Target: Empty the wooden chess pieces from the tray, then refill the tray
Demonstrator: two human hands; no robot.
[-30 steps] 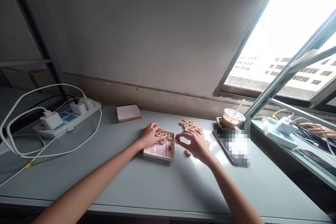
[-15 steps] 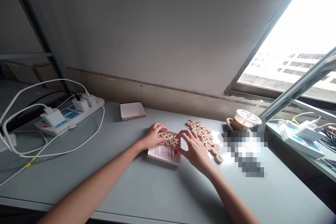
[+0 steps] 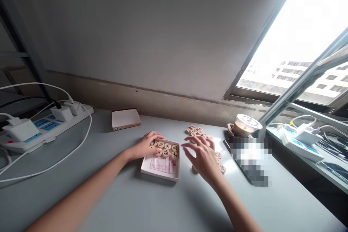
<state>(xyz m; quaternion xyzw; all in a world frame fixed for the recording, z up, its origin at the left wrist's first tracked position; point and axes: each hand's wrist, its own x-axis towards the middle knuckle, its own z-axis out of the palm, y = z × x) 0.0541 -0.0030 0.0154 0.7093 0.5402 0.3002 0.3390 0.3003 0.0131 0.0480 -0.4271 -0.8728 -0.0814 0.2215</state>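
Note:
A shallow white box (image 3: 160,176) lies on the desk with rows of round wooden Chinese chess pieces (image 3: 165,153) in its far half and a red-printed sheet in its near half. At its left side my left hand (image 3: 144,147) grips the box, the thumb reaching in over a piece. My right hand (image 3: 202,154) is open, fingers spread and curved, just right of the box with nothing visible in it. Loose chess pieces (image 3: 199,130), mostly red-marked, lie beyond, beside and partly hidden under that hand.
A box lid (image 3: 126,117) stands at the back near the wall. To the right are a lidded drink cup (image 3: 246,126) and a dark flat device (image 3: 239,161), partly blurred out. At the left lies a power strip (image 3: 45,127) with white chargers and looping cables (image 3: 88,130).
My right hand has left the box's right side and moved right, over the loose pieces. My left hand stays at the box. The view has shifted a little.

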